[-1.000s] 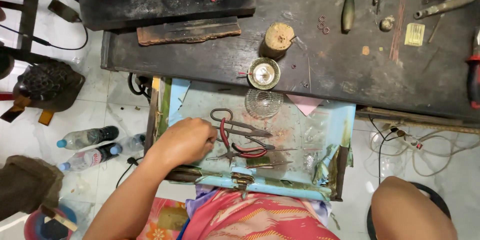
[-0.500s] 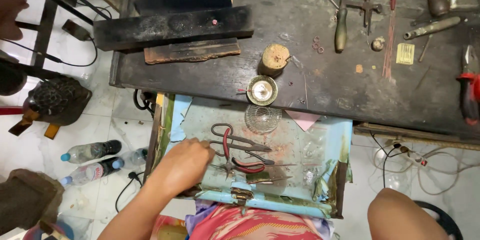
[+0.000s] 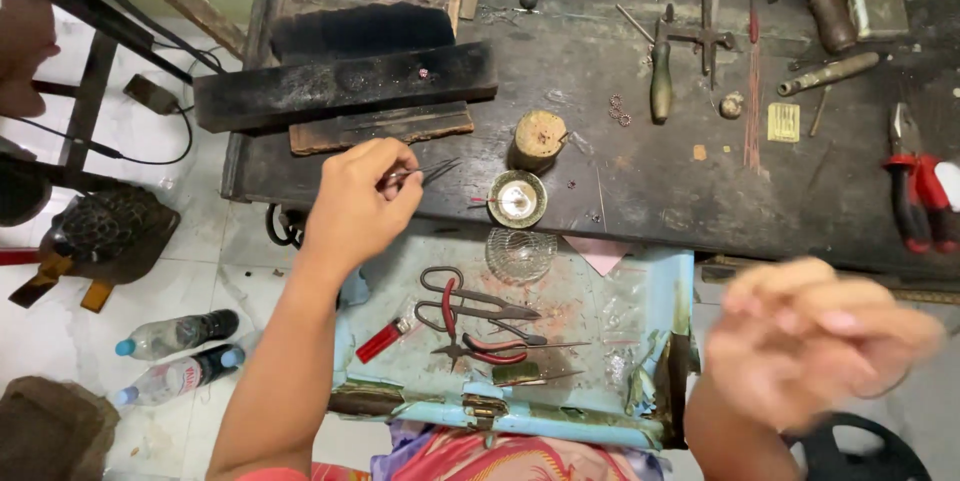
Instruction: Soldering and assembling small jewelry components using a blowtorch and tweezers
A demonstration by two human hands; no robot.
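At the far left, two plastic bottles are lying on the tiled floor, well apart from the bench. A long black block is resting along the left part of the dark workbench, with a flatter wooden slab just in front of it. The left hand is hovering at the front edge of the bench, just in front of that slab, with its thumb and fingers pinched together on a pair of thin tweezers; the tweezer tips are pointing right, toward a small round metal dish that is sitting near the bench edge. A cork-coloured wooden stub is standing just behind the dish, and a clear glass dish is lying just in front of it at the rear of the open light-blue drawer. Inside the drawer, dark scissors and red-handled pliers are lying crossed over one another, and a small red tool is lying to their left. Farther right on the bench, a green-handled tool is lying near a small saw frame. The right hand is raised in front of the drawer's right corner and is blurred; its fingers are curling loosely, and whether they are gripping anything cannot be determined. Red-handled cutters are lying at the far right.
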